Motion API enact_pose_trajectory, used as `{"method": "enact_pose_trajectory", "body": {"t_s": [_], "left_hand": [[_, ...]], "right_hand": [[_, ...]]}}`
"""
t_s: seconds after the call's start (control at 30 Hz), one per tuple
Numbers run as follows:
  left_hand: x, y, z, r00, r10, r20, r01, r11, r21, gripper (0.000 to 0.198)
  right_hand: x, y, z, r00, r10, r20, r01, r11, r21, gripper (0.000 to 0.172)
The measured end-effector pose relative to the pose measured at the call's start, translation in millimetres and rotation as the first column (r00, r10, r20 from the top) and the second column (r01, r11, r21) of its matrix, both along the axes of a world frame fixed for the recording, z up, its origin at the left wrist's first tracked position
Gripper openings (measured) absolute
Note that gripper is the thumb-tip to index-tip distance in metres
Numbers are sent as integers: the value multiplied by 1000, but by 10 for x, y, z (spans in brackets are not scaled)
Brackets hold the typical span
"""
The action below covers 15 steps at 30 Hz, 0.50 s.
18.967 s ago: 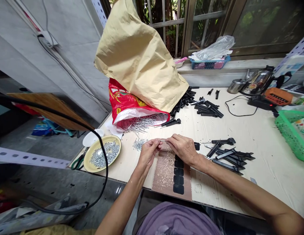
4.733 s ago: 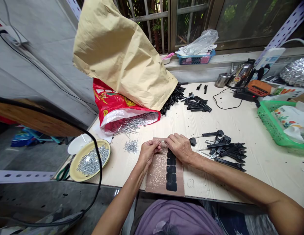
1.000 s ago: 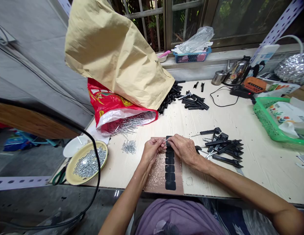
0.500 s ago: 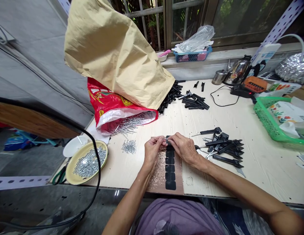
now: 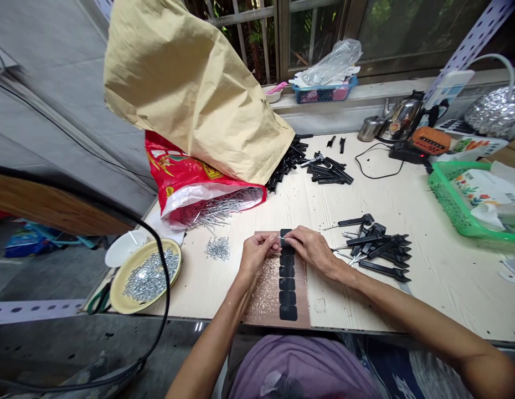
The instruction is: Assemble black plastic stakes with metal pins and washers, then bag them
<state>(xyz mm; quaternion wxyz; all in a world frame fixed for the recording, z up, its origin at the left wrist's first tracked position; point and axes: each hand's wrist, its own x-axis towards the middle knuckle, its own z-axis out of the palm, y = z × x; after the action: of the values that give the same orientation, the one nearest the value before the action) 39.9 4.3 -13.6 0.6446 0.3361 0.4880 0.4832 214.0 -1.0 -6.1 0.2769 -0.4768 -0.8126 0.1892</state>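
Note:
A thin silvery metal rod (image 5: 283,238) spans the gap between my hands, above a column of black rounded square pads (image 5: 287,298) on a brown board (image 5: 302,307). Its left end is pinched in the fingertips of my left hand (image 5: 256,254). On the other end, the closed fingers of my right hand (image 5: 312,247) grip it; whether a small part sits on the rod is too small to make out. Pale crumbs lie on the board left of the pads. Right of my right hand is a pile of black forked-end handles with metal rods (image 5: 380,244).
To the left are small metal pieces (image 5: 217,248), a yellow bowl of similar pieces (image 5: 176,271) and scissors (image 5: 98,299). Behind lie a red bag of rods (image 5: 178,177), a large paper sack (image 5: 191,83) and black plastic parts (image 5: 330,172). A green basket (image 5: 444,194) stands at right.
My hands have drawn slightly apart, and more of the metal rod shows between them. The whole view has shifted a little; the things on the table stay put.

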Motion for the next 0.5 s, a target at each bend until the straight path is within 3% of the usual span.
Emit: {"method": "enact_pose_trajectory", "body": {"t_s": [0.23, 0.33, 0.5], "left_hand": [[-97, 15, -19, 997, -70, -34, 66, 991, -114, 38], [-78, -7, -31, 995, -87, -47, 80, 988, -132, 37], [-22, -45, -28, 988, -100, -120, 91, 993, -72, 34]], "right_hand": [[-2, 17, 15, 995, 62, -78, -69, 993, -95, 16], [52, 10, 6, 995, 102, 2, -102, 994, -33, 16], [203, 83, -17, 992, 41, 116, -45, 999, 24, 21]]}}
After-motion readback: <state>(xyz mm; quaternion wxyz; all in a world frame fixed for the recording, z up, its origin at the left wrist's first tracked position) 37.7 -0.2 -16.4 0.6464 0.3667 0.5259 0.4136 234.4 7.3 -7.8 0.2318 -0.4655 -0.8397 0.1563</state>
